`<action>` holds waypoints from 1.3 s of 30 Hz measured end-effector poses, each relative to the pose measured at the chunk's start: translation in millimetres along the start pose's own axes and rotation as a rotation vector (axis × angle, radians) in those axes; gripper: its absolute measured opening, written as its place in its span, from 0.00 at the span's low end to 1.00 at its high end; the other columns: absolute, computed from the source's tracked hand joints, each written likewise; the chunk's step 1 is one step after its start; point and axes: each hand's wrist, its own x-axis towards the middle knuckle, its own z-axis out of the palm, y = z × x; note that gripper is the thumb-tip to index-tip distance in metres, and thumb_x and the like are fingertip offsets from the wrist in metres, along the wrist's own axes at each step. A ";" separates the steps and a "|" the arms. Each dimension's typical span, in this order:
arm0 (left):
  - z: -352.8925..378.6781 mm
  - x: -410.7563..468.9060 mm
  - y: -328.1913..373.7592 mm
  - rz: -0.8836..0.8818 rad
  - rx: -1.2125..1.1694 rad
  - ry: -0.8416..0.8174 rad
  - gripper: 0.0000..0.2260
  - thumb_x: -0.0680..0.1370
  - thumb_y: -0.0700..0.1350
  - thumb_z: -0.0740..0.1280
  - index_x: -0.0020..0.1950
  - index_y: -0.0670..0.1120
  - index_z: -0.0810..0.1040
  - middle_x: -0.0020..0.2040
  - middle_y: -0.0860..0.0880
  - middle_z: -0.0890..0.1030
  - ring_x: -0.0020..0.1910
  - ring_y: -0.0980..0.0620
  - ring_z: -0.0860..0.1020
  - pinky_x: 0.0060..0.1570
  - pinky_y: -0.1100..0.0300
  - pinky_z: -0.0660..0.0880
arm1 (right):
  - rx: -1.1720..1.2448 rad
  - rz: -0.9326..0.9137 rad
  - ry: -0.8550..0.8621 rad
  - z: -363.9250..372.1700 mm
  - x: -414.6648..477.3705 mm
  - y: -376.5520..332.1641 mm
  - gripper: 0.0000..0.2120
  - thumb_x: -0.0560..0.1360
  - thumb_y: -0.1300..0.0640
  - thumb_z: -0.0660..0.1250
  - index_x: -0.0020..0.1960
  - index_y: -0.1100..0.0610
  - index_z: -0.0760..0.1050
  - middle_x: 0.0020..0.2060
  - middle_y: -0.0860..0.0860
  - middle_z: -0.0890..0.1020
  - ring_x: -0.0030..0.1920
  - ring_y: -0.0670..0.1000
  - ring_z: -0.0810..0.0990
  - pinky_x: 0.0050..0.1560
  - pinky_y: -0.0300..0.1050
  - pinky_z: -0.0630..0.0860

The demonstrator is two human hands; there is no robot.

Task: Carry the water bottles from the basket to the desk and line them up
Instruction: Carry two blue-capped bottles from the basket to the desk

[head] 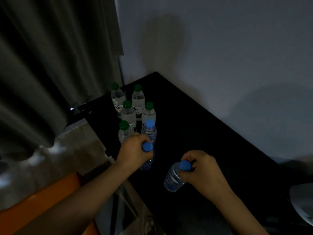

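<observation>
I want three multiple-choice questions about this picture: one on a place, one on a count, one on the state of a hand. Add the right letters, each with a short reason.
1. Where do the green-capped bottles stand?
A. on the floor
B. on the black desk, near its left edge
C. on a shelf

2. How many bottles bear a blue cap?
A. one
B. five
C. three

3. What is the right hand doing?
A. gripping a blue-capped bottle near its cap
B. lying flat on the desk
C. hanging with nothing in it

Answers:
1 B: all five stand together on the dark top.
2 C: the free-standing bottle has one, and the right hand and the left hand each hold one.
3 A: its fingers curl round the neck below the cap.
</observation>
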 end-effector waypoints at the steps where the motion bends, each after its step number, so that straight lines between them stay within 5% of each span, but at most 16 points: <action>1: -0.3 0.3 0.6 0.008 0.016 -0.001 0.10 0.67 0.41 0.74 0.46 0.47 0.78 0.44 0.49 0.79 0.41 0.53 0.76 0.34 0.70 0.64 | -0.001 -0.004 0.001 0.3 2.7 -0.1 0.12 0.64 0.63 0.75 0.45 0.52 0.78 0.44 0.45 0.78 0.41 0.43 0.79 0.40 0.38 0.78; 8: 0.7 -3.0 9.4 0.085 0.146 -0.037 0.09 0.70 0.42 0.72 0.48 0.42 0.77 0.47 0.45 0.77 0.44 0.51 0.74 0.36 0.64 0.59 | -0.031 -0.043 0.010 8.4 28.9 -4.6 0.12 0.62 0.62 0.75 0.43 0.53 0.78 0.42 0.46 0.78 0.40 0.44 0.78 0.41 0.40 0.78; 13: 0.8 -5.0 10.0 0.081 0.172 -0.045 0.08 0.71 0.42 0.71 0.47 0.42 0.77 0.47 0.44 0.76 0.46 0.48 0.75 0.38 0.61 0.64 | -0.071 -0.063 0.006 12.3 50.6 -9.5 0.12 0.63 0.62 0.75 0.44 0.54 0.77 0.42 0.48 0.77 0.40 0.45 0.77 0.42 0.42 0.78; 21: 2.0 -5.6 6.5 0.073 0.133 -0.019 0.08 0.69 0.41 0.72 0.46 0.41 0.77 0.45 0.45 0.76 0.44 0.50 0.74 0.35 0.64 0.59 | -0.084 -0.087 0.001 18.5 76.6 -14.0 0.13 0.65 0.61 0.75 0.47 0.57 0.77 0.45 0.52 0.77 0.42 0.48 0.76 0.41 0.40 0.76; 26: 2.7 -6.6 7.3 0.062 0.145 -0.025 0.08 0.70 0.41 0.72 0.47 0.42 0.77 0.47 0.45 0.76 0.45 0.48 0.76 0.39 0.61 0.67 | -0.100 -0.102 0.002 21.7 82.7 -12.9 0.14 0.65 0.61 0.76 0.48 0.58 0.78 0.46 0.52 0.77 0.43 0.48 0.76 0.41 0.40 0.75; 39: 1.3 -6.0 12.4 0.052 0.164 -0.021 0.08 0.71 0.41 0.71 0.48 0.42 0.77 0.47 0.45 0.76 0.46 0.49 0.75 0.35 0.64 0.58 | -0.141 -0.159 0.020 24.9 84.8 -8.9 0.11 0.67 0.62 0.74 0.48 0.60 0.77 0.45 0.53 0.78 0.42 0.48 0.76 0.41 0.41 0.74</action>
